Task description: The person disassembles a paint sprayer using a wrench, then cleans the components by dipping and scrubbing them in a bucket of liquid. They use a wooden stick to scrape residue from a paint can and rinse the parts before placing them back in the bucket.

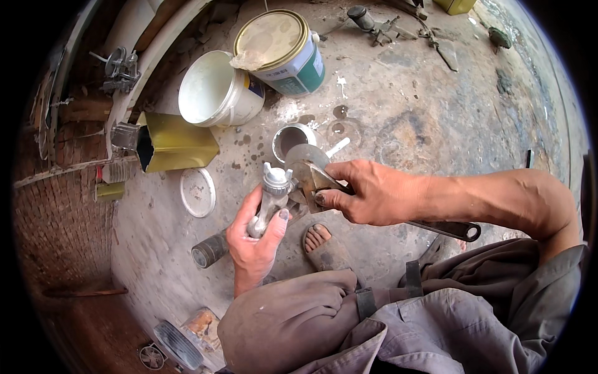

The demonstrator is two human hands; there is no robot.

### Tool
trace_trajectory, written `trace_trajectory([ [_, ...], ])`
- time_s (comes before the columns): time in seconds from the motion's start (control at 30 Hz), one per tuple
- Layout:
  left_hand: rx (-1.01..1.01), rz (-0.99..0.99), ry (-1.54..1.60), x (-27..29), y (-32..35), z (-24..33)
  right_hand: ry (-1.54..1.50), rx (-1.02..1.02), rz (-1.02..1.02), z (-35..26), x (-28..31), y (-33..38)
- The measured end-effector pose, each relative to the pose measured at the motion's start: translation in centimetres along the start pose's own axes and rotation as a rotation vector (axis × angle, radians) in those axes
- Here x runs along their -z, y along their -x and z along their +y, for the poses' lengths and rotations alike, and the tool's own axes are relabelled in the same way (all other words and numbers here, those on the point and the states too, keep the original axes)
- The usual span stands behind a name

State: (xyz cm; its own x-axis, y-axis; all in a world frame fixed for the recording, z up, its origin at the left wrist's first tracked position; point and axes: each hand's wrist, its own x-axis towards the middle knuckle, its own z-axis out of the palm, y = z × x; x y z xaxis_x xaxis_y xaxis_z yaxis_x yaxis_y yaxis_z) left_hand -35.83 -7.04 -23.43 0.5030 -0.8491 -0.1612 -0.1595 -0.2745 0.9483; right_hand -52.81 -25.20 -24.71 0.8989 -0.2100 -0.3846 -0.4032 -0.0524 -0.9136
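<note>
My left hand (252, 246) is wrapped round a silvery spray gun (271, 198), its air cap with two horns pointing up. From the right reaches my right hand (370, 193), closed on a dark adjustable wrench (445, 229). The wrench handle, with a hole in its end, sticks out behind the hand. Its head lies close beside the spray gun's cap; whether they touch, I cannot tell. A round grey disc (305, 156) shows just above the wrench head, and what it belongs to is unclear. Beyond the hands stands a small open pot (290, 138) with greyish contents.
A white bucket (208, 90), a lidded paint pail (280, 53) and a yellow-green can (180, 143) stand at the far left. A white lid (198, 192) and a dark cylinder (208, 250) lie nearer. Another spray gun (374, 25) lies far off. My sandalled foot (324, 243) is below.
</note>
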Motion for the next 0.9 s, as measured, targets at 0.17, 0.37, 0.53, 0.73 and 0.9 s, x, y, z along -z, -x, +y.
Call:
trace_trajectory([
  [0.17, 0.003, 0.034, 0.043, -0.3, 0.0, 0.2, 0.129, -0.029, 0.025, -0.5, -0.2, 0.1],
  [0.37, -0.002, 0.045, 0.022, -0.2, 0.0, -0.1, 0.054, -0.127, -0.072, -2.1, 0.6, 0.6],
  [0.53, -0.006, 0.061, 0.036, 0.0, 0.0, -0.3, -0.009, -0.078, -0.104, -1.3, 0.4, 0.1],
  [0.73, -0.019, 0.082, 0.061, -0.3, 0.0, -0.1, -0.017, -0.060, -0.059, -1.1, 0.3, 0.2],
  [0.9, 0.000, 0.078, 0.030, -0.1, 0.0, -0.1, 0.009, -0.080, -0.072, -1.2, 0.2, 0.2],
])
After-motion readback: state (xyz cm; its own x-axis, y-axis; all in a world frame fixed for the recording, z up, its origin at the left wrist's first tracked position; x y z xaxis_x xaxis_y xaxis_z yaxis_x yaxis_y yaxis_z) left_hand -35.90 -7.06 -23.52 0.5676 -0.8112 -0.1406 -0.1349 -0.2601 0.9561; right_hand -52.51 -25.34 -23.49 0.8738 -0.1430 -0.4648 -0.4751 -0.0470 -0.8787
